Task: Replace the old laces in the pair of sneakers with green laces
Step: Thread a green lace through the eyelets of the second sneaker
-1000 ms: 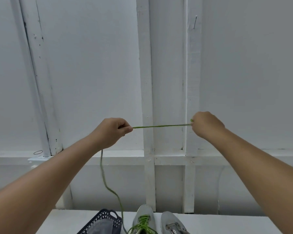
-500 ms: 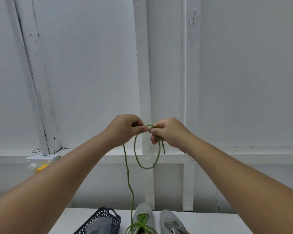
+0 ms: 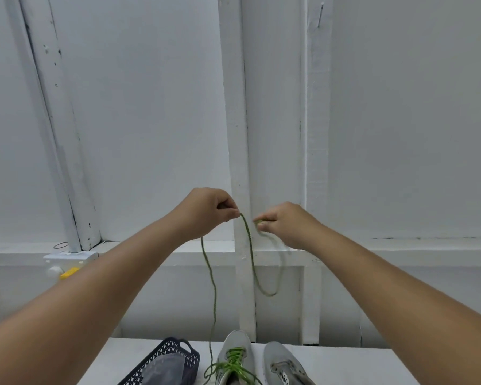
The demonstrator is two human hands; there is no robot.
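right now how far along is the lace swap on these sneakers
Done: the left sneaker already has a green lace criss-crossed through its eyelets. In hand: the left hand and right hand each pinch the green lace, which sags in a loop between them and trails down to that shoe. Left: the right sneaker shows no green lace yet.

A: What's on the person, any clothing?

B: None in shot. Both forearms bare from the frame edges up to the wrists, no sleeve or cuff.

A: Watch, band, rings?

B: No. Bare left hand (image 3: 206, 211) and bare right hand (image 3: 285, 223) carry no glove or jewellery, wrists plain too.

A: Nails, marks, tattoos?

B: Nails too small to judge. Nothing marked on either arm. Rest of the body is out of frame.
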